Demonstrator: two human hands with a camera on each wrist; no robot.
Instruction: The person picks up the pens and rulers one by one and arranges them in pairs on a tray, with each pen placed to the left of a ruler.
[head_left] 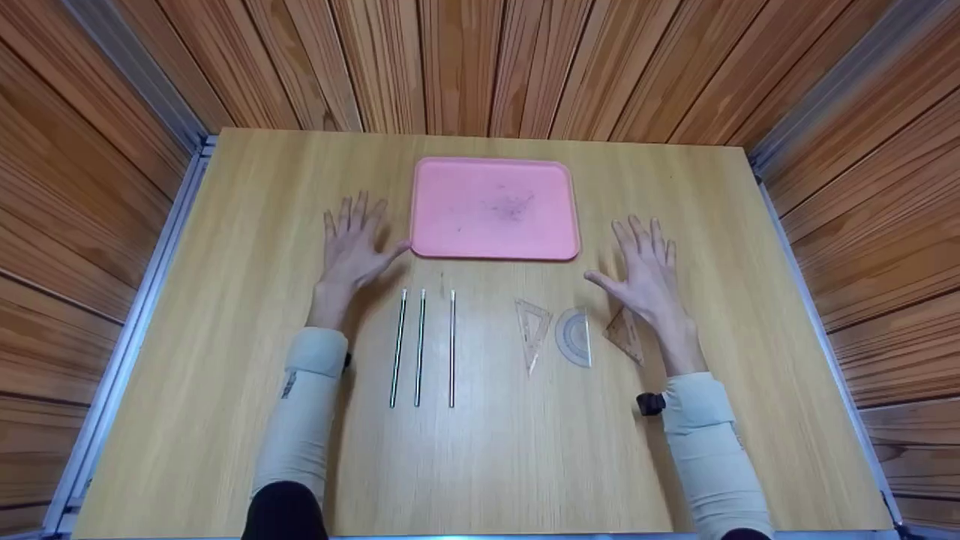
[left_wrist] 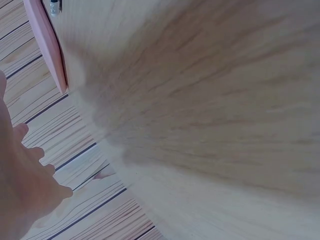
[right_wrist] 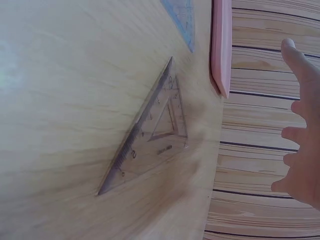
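Head view shows the left hand (head_left: 351, 244) with fingers spread and straight, hovering over the table (head_left: 225, 420) just left of the pink tray (head_left: 495, 210); its thumb points toward the tray's near-left corner, and whether it touches the rim I cannot tell. It holds nothing. The right hand (head_left: 646, 274) is likewise spread flat and holds nothing, to the right of the tray and just beyond a clear set square (head_left: 625, 335), which lies partly under the wrist. The right wrist view shows that set square (right_wrist: 152, 137) flat on the wood, apart from the fingers (right_wrist: 300, 135).

Outward from the hands, 3 thin rods (head_left: 420, 349) lie side by side in front of the tray, nearer the left hand. Right of them lie a second, narrower set square (head_left: 532, 330) and a protractor (head_left: 575, 339), touching or almost so.

Judging by the poses, no piece is in hand yet and the tray is bare, so the work looks to be at its start. A next move would call for lowering a hand onto 1 piece; the flat plastic would probably need a fingertip under an edge to lift.
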